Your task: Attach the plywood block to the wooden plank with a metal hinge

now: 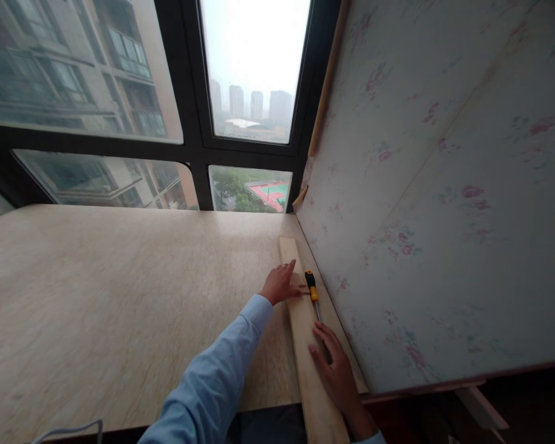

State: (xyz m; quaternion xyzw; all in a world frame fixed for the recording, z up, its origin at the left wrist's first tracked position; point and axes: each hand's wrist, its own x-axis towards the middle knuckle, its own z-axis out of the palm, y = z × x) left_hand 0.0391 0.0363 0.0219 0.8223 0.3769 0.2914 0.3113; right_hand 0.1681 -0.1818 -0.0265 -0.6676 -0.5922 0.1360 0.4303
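Note:
A long pale wooden plank lies along the right side of the marble-look ledge, close to the wallpapered wall. My left hand rests on the plank's far part, fingers stretched out toward a screwdriver with a yellow and black handle. The screwdriver lies on the plank with its shaft pointing toward me. My right hand lies flat on the near part of the plank, fingers spread, its fingertips at the screwdriver's shaft tip.
A wall with floral wallpaper rises at the right. Dark-framed windows stand behind the ledge, showing buildings outside. A wooden strip runs up the wall corner. A white cable shows at the bottom left edge.

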